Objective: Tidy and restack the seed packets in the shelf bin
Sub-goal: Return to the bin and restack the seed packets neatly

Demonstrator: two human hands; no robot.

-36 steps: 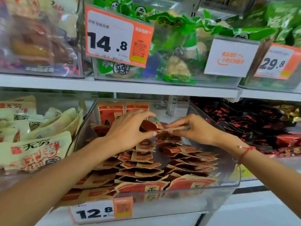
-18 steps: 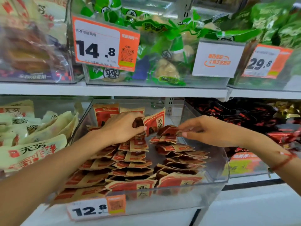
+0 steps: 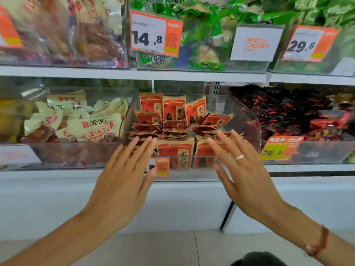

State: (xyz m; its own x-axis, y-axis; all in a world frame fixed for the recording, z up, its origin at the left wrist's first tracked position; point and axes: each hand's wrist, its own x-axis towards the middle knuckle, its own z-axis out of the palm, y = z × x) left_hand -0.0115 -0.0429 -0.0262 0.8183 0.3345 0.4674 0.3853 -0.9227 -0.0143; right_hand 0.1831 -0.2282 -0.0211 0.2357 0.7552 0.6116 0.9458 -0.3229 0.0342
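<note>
Both the left hand (image 3: 123, 181) and right hand (image 3: 247, 175) hover spread and empty just near of the clear bin (image 3: 247, 120), whose red seed packets (image 3: 173, 110) stand faced outward, seemingly for display.

The single head camera is looking forward and slightly down, close to the shelf (image 3: 134, 73), facing the bin (image 3: 247, 120) at frame centre, floor showing along the bottom edge.

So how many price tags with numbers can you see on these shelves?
5, one partly hidden: 14.8 tag and 29.8 tag on the upper shelf, 26.5 tag lower right, one behind the left hand, one cut off top left.
</note>
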